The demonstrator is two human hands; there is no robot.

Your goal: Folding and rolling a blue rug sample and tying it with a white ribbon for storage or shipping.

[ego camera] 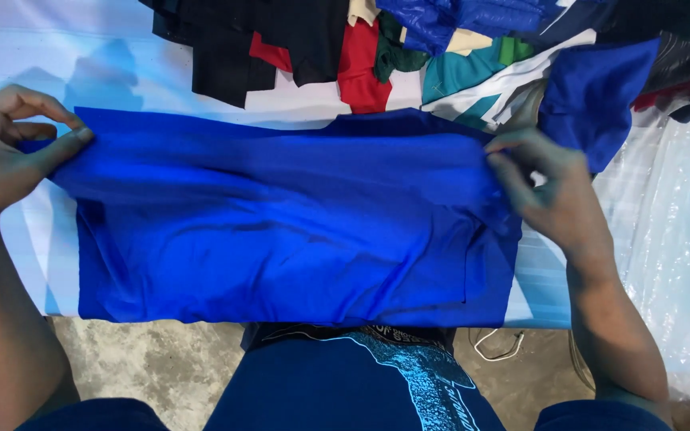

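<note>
Blue shirt [281, 223] soft, creased, folded oblong; left hand [1, 152], right hand [549, 187] pinching ends.

blue shirt [281, 223]: soft matt cloth | table cover [672, 215]: glossy plastic | floor [161, 367]: rough concrete

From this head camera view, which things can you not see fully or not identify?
- Table: mostly covered by the blue garment.
- Left hand: its fingertips pinch the garment's edge; the arm is cut by the left frame edge.
- Right hand: its fingertips are tucked into the cloth.
- Pile of clothes: cut by the top edge; the pieces overlap, so their kinds are unclear.
- White cord on the floor: partly hidden under the table.
</note>
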